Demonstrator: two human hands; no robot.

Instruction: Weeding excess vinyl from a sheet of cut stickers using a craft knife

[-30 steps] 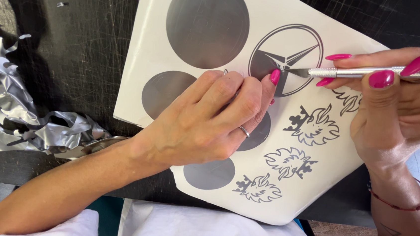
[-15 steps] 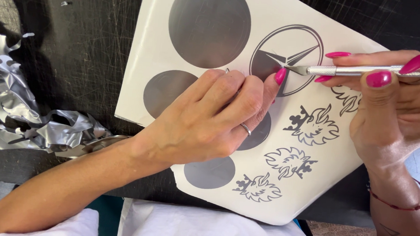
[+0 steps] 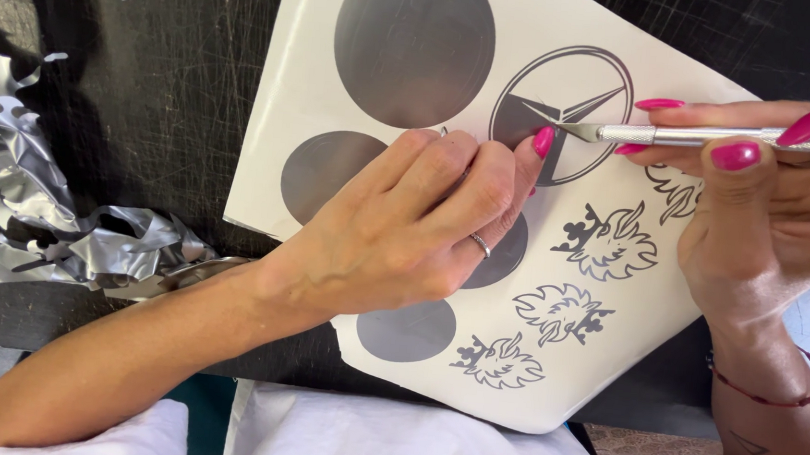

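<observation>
Nearest the camera, white cloth (image 3: 407,444) lies along the bottom edge, with both forearms passing over it onto a black, scratched cutting mat (image 3: 175,94).

On the mat lies a white sticker sheet (image 3: 301,85), turned at an angle, printed with grey discs, small leaf-like crest shapes and one ring with a three-pointed star (image 3: 561,115) inside.

The left hand (image 3: 405,228) rests flat on the middle of the sheet, palm down, fingers close together and pressing the paper, gripping nothing. A thin ring sits on one finger. Its forefinger, with a pink nail, reaches up to the lower edge of the star ring and touches it just beside the blade.

The right hand (image 3: 763,208) comes in from the right side, a thin red cord around its wrist. Its thumb and fingers are pinched around a slim metal craft knife (image 3: 711,138), which lies nearly level across the picture. The pointed blade touches the sheet inside the star ring, near its centre.

To the left, well apart from the sheet, a crumpled heap of silver foil scraps (image 3: 30,217) lies on the mat.

Farther up, the sheet's largest grey disc (image 3: 414,45) sits near the top edge, uncovered by either hand.
</observation>
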